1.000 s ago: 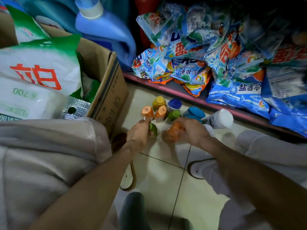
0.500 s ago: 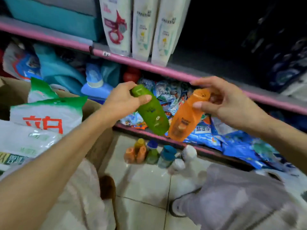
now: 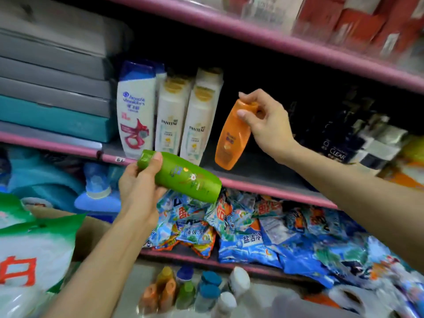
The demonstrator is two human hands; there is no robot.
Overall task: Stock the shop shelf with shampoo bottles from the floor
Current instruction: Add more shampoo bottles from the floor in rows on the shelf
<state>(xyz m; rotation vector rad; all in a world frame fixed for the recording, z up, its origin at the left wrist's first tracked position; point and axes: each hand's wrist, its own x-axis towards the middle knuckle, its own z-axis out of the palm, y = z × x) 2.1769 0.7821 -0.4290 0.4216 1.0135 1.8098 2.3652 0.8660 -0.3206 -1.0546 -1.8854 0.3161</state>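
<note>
My left hand (image 3: 137,187) grips a green shampoo bottle (image 3: 185,176) near its cap, holding it tilted in front of the pink shelf edge (image 3: 263,188). My right hand (image 3: 266,123) pinches an orange shampoo bottle (image 3: 231,138) by its cap; the bottle hangs over the middle shelf, just right of two white Pantene bottles (image 3: 195,120). A white and blue bottle (image 3: 135,111) stands to their left. Several more bottles (image 3: 190,292) with orange, green, blue and white caps stand on the floor below.
Grey and teal boxes (image 3: 52,88) fill the shelf's left part. Dark Clear bottles (image 3: 337,143) stand at its right. Blue detergent packets (image 3: 263,235) are piled on the lower shelf. A cardboard box with white and green bags (image 3: 34,249) sits at the left.
Both hands picked the green and orange bottles off the floor and raised them. The orange bottle now hangs over the middle shelf; the view has tilted upward.
</note>
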